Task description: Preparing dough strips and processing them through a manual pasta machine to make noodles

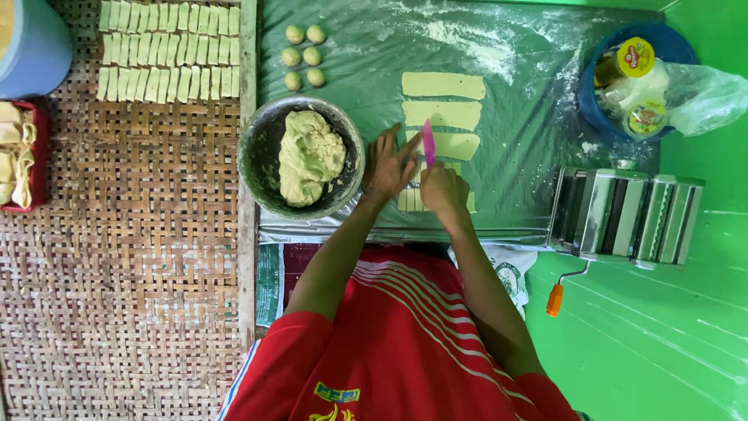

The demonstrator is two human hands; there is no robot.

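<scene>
My right hand grips a pink plastic knife, blade pointing away from me, over a pale dough strip cut into narrow pieces. My left hand rests flat with fingers spread on the floured green sheet, beside that strip. Three uncut dough strips lie beyond: the nearest strip, a middle strip and the farthest strip. A metal bowl with a lump of dough sits just left of my left hand.
Several dough balls lie at the sheet's far left. Rows of cut dough pieces cover the woven mat. A steel pasta roller with an orange-handled crank stands right. A blue basin holds jars and a plastic bag.
</scene>
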